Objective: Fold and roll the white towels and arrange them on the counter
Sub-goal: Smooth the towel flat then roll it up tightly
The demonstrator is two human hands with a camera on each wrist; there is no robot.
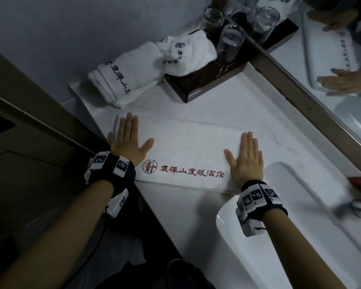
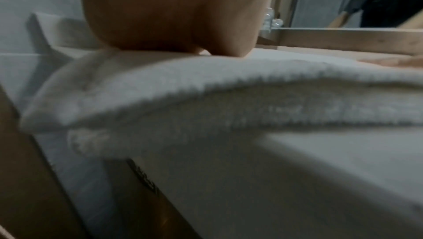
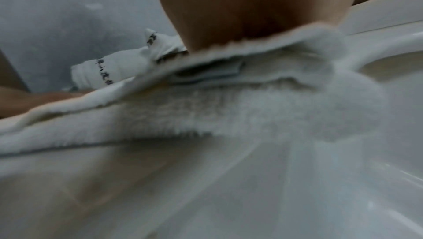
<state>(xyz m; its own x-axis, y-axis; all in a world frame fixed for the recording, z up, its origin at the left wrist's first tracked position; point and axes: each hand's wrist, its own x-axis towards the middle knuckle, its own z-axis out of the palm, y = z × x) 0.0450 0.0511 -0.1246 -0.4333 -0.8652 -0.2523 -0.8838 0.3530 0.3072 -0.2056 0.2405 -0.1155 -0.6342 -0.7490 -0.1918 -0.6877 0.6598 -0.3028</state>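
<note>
A white towel (image 1: 188,151) with red lettering lies folded into a long flat strip on the white counter (image 1: 238,113). My left hand (image 1: 127,140) presses flat on its left end, fingers straight. At the strip's right end my right hand (image 1: 246,157) lies flat, palm down. In the left wrist view the heel of my left hand (image 2: 174,16) rests on the towel's folded edge (image 2: 228,101). In the right wrist view my right hand (image 3: 251,11) sits on the towel's layered end (image 3: 228,109). A rolled towel (image 1: 115,80) and a crumpled towel (image 1: 186,53) lie at the back.
A dark wooden tray (image 1: 213,80) with upturned glasses (image 1: 231,38) stands at the back against the mirror frame (image 1: 300,94). A white basin (image 1: 290,226) lies to the right of the towel. The counter's front edge drops to a dark cabinet (image 1: 29,163) on the left.
</note>
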